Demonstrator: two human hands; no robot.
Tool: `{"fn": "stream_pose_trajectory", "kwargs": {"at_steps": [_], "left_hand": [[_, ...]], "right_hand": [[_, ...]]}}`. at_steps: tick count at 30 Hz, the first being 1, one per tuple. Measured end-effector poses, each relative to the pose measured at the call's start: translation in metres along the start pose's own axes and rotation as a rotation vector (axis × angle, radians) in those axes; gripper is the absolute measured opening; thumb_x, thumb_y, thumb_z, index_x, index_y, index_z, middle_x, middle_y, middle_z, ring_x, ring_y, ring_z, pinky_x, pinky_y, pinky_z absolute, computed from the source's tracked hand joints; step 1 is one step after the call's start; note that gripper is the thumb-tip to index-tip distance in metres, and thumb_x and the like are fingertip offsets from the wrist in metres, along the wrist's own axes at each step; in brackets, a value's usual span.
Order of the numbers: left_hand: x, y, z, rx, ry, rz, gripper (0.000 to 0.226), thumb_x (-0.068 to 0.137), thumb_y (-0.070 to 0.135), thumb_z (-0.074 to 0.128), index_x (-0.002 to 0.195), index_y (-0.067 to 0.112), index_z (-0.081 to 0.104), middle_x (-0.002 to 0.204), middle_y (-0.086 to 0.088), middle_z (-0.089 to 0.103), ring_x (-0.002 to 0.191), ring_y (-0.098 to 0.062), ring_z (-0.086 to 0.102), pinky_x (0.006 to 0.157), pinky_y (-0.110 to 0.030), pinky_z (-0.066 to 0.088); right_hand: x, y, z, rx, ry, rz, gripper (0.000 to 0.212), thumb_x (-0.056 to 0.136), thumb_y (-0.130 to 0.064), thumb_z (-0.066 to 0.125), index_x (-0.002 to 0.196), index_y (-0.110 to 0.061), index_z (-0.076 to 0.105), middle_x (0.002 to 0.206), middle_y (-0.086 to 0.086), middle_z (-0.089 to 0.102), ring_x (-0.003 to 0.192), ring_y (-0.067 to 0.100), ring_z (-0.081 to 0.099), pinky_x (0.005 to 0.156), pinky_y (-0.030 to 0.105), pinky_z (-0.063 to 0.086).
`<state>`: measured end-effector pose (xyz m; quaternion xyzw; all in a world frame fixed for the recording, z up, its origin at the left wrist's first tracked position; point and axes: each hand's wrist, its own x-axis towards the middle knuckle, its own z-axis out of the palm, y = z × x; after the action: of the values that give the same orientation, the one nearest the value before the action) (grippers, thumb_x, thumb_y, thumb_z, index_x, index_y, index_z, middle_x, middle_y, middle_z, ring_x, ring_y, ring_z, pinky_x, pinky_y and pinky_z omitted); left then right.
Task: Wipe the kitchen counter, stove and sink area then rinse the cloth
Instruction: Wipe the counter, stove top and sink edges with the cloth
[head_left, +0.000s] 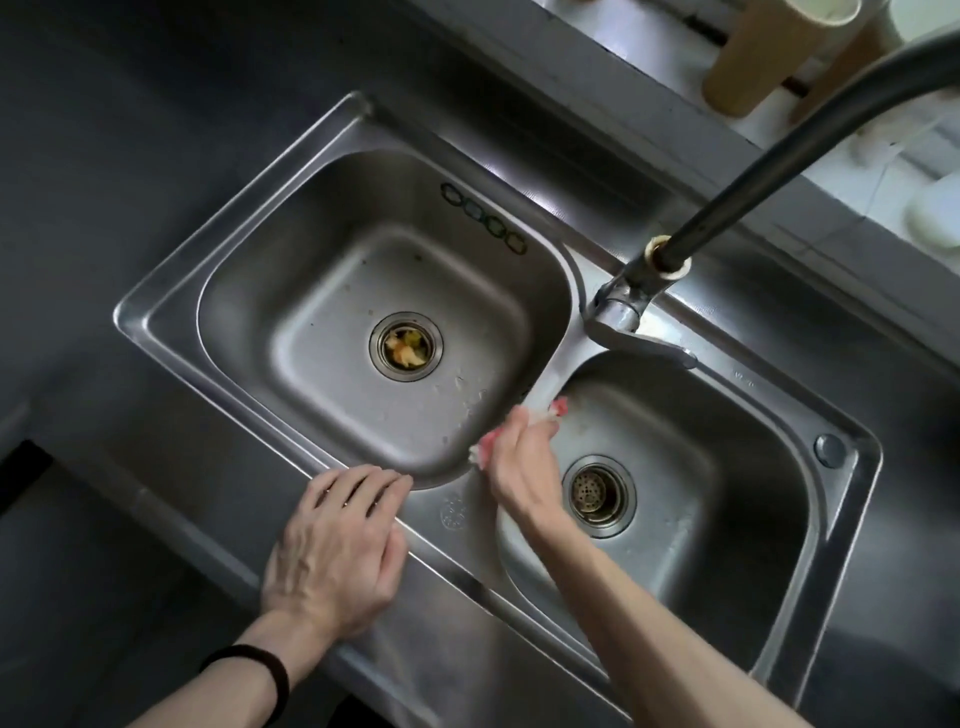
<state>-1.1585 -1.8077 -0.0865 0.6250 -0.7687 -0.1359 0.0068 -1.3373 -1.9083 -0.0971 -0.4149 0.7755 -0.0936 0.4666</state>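
The fingers (544, 429) of the right hand (519, 465) curl down over a pink-and-white cloth (559, 406), holding it against the ridge that divides the two bowls of the stainless-steel sink (156, 332). The cloth is bunched under the palm, with a pink edge showing past the fingertips toward the right bowl (727, 519) and another bit showing at the heel of the hand, by the left bowl (322, 291). The forearm crosses the near corner of the right bowl.

The fingers (358, 488) of the left hand (337, 543) lie loosely bent and close together on the front rim of the sink, their tips at the near edge of the left bowl; this hand grips nothing. A black wristband (257, 670) circles its wrist.

The left bowl's drain (406, 347) holds yellowish food scraps, and small specks dot the bowl's floor. The right bowl's drain (598, 494) has a perforated strainer, just beside the right wrist. The chrome faucet (621, 306) stands at the far end of the dividing ridge, with a dark spout hose (779, 156) arching up to the right. The dark grey surface (93, 156) surrounds the sink. Two beige cylinders (753, 62) stand on the ledge behind.
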Motion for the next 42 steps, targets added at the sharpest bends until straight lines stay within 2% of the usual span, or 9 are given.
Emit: {"fn": "stream_pose_trajectory", "kwargs": {"at_steps": [3,7,12,21,25,30,34,38,42], "left_hand": [[0.001,0.000,0.001,0.007,0.013,0.002,0.049,0.086,0.028,0.047,0.121,0.010,0.076,0.118,-0.005,0.075,0.109,-0.027,0.070,0.106,-0.041,0.039],[0.001,0.002,0.000,0.020,0.013,-0.011,0.049,0.086,0.027,0.046,0.122,0.010,0.076,0.118,-0.005,0.075,0.109,-0.028,0.070,0.105,-0.041,0.040],[0.001,0.004,-0.002,0.047,-0.024,-0.031,0.050,0.088,0.029,0.043,0.122,0.011,0.075,0.118,-0.004,0.075,0.110,-0.026,0.069,0.105,-0.041,0.039],[0.000,0.003,0.001,0.094,-0.048,-0.045,0.050,0.089,0.030,0.041,0.125,0.014,0.072,0.120,-0.005,0.073,0.114,-0.027,0.064,0.102,-0.046,0.040],[-0.001,0.005,0.000,0.089,-0.015,-0.047,0.049,0.089,0.029,0.041,0.124,0.014,0.072,0.119,-0.005,0.074,0.114,-0.029,0.065,0.101,-0.046,0.041],[-0.002,0.005,0.001,0.056,0.029,-0.045,0.048,0.089,0.028,0.042,0.124,0.013,0.072,0.117,-0.005,0.074,0.114,-0.030,0.065,0.102,-0.048,0.041],[-0.001,0.004,0.003,0.042,0.037,-0.041,0.049,0.089,0.028,0.041,0.124,0.011,0.072,0.117,-0.007,0.074,0.114,-0.031,0.065,0.103,-0.048,0.040],[-0.003,0.003,0.003,0.029,0.051,-0.028,0.049,0.089,0.027,0.042,0.123,0.009,0.072,0.117,-0.008,0.074,0.112,-0.031,0.066,0.104,-0.047,0.041],[-0.002,0.001,0.005,0.029,0.044,-0.012,0.049,0.088,0.026,0.042,0.122,0.008,0.073,0.116,-0.008,0.074,0.110,-0.030,0.068,0.104,-0.046,0.040]], "right_hand": [[0.042,-0.024,-0.017,0.168,0.088,0.046,0.074,0.100,-0.045,0.021,0.141,0.012,0.045,0.127,0.028,0.066,0.113,0.044,0.064,0.102,0.043,0.049],[0.084,-0.037,-0.024,0.306,0.222,0.182,0.059,0.112,-0.032,0.023,0.154,0.008,0.024,0.150,0.025,0.049,0.133,0.043,0.053,0.106,0.042,0.042],[0.017,-0.012,-0.004,0.279,0.090,-0.033,0.059,0.107,-0.029,0.028,0.154,0.007,0.024,0.154,0.027,0.041,0.131,0.047,0.051,0.108,0.049,0.045],[-0.083,0.064,-0.004,-0.271,-0.239,-0.252,0.058,0.111,-0.027,0.031,0.164,-0.010,0.015,0.159,0.021,0.045,0.140,0.038,0.048,0.106,0.034,0.030],[-0.110,0.105,-0.037,-0.430,-0.261,-0.422,0.052,0.112,-0.033,0.030,0.163,-0.024,0.026,0.155,0.003,0.051,0.135,0.031,0.051,0.111,0.042,0.041],[-0.152,0.162,-0.062,-0.640,-0.063,-0.299,0.055,0.111,-0.049,0.010,0.163,-0.037,0.022,0.158,-0.010,0.039,0.148,0.016,0.033,0.121,0.036,0.025],[-0.180,0.162,-0.034,-0.496,0.144,-0.183,0.066,0.106,-0.052,0.007,0.162,-0.030,0.035,0.169,0.002,0.031,0.160,0.019,0.018,0.128,0.043,0.010],[-0.172,0.145,0.001,-0.353,0.537,-0.124,0.047,0.103,-0.035,0.041,0.134,-0.015,0.071,0.144,0.011,0.063,0.140,0.031,0.054,0.117,0.059,0.036],[-0.156,0.147,0.016,-0.361,0.803,-0.156,0.036,0.100,-0.034,0.055,0.114,-0.012,0.080,0.124,0.009,0.074,0.126,0.032,0.067,0.108,0.061,0.044]]}}
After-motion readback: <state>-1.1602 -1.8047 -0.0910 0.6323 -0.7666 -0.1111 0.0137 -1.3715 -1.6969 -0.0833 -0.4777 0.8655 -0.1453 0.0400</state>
